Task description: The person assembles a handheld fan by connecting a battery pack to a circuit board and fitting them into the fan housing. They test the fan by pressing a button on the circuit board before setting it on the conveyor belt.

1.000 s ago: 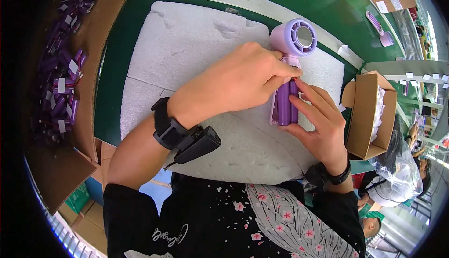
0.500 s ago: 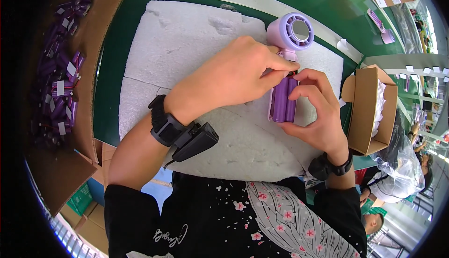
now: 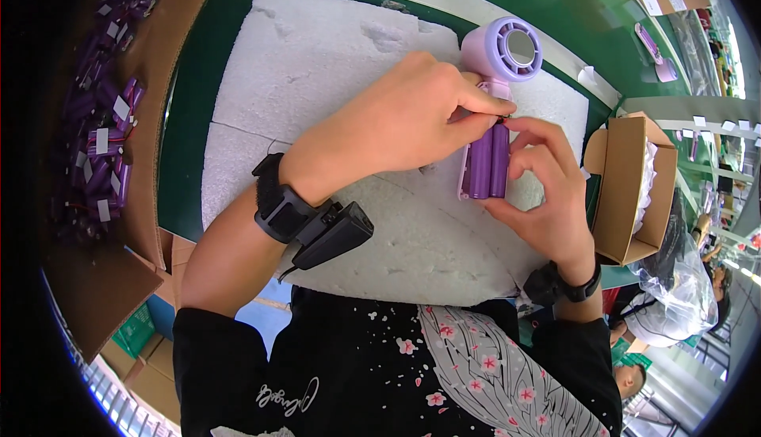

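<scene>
A lilac handheld fan [image 3: 483, 45] lies on a white foam slab [image 3: 325, 49], its round head pointing away from me. Two purple cylindrical cells of a battery pack [image 3: 489, 161] sit side by side in its open handle. My left hand [image 3: 424, 124] reaches across from the left, thumb and forefinger pinched at the top end of the cells, beside the fan's neck. Something small and dark shows at those fingertips, too covered to name. My right hand [image 3: 551, 191] curls around the pack's right side, thumb at its bottom end and fingers near its top.
On the left, a large cardboard box [image 3: 170, 64] holds many purple battery packs [image 3: 103, 140] with white labels. A smaller open carton [image 3: 622, 191] with white wrapping stands at the right. Beyond the slab, another fan [image 3: 654, 49] lies on the green surface. People sit farther right.
The whole view has shifted slightly. Both hands keep nearly the same hold on the fan and battery pack, with the left fingertips still pinched at the cells' top end.
</scene>
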The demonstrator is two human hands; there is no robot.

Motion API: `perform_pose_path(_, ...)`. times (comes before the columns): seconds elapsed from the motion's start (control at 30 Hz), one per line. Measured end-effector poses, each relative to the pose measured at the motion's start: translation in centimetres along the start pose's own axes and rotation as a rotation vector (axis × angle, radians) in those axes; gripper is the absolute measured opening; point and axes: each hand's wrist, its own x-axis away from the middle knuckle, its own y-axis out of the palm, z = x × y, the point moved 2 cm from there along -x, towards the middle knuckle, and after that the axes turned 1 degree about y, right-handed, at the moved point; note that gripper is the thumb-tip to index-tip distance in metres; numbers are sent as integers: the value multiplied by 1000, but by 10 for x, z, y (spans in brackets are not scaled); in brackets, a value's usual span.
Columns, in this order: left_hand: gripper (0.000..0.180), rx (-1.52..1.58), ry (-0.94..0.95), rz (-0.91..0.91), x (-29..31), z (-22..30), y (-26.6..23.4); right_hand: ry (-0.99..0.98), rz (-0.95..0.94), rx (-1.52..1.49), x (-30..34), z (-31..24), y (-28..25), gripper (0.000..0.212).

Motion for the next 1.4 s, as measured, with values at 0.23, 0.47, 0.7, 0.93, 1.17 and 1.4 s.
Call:
perform_pose_path(0.23, 42, 205, -242, -135, -1, 1, -6, 40, -4, -84, -5, 3, 7, 58)
perform_pose_path(0.47, 49, 233, -292, -145, -1, 5, -5, 90, 35, -69, -8, 1, 12, 72)
perform_pose_path(0.7, 50, 272, -279, -121, 6, -2, 6, 166, 126, -308, -6, 29, 18, 37)
perform_pose_path(0.93, 51, 281, -148, -42, 6, -4, 17, 90, 259, -159, -9, 14, 17, 13)
perform_pose_path(1.17, 52, 268, -175, -120, 1, -1, 16, 70, 258, -96, -11, 8, 16, 15)
perform_pose_path(1.4, 50, 224, -170, -156, 0, 4, 17, 46, 210, -6, -1, 6, 8, 18)
